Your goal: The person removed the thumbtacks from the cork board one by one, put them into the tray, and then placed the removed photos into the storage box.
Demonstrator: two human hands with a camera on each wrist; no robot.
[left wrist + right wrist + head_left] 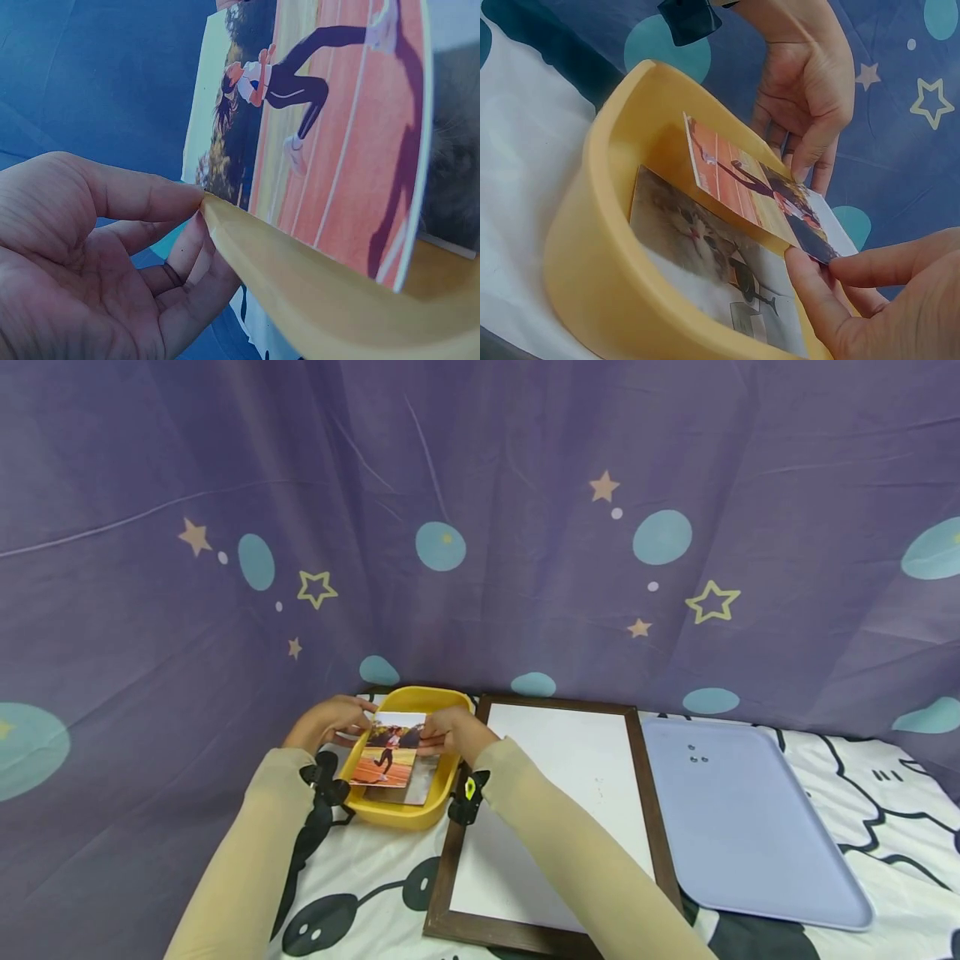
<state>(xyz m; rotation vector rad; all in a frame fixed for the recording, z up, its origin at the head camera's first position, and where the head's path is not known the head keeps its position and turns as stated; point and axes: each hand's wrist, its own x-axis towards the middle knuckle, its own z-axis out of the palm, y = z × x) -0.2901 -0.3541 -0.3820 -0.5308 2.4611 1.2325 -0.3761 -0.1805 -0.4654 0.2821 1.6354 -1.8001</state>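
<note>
A yellow plastic tub point(405, 817) stands on the patterned cloth. My left hand point(112, 247) pinches its rim between thumb and fingers, right beside the edge of a photo card. That photo card point(386, 752) shows a person running on a red track and is raised at a tilt over the tub's opening. My right hand point(885, 300) pinches the photo card by its edge, between thumb and fingers. Lower in the tub lies a second photo card point(697, 240) with a grey cat on it, partly covered by the runner card in the head view.
Right of the tub lies a white board point(555, 777) with a dark wooden frame, my right forearm crossing above it. Farther right is a pale blue tray point(750, 818) with several tiny round objects point(697, 755) near its far left corner. A purple curtain point(495, 610) hangs close behind.
</note>
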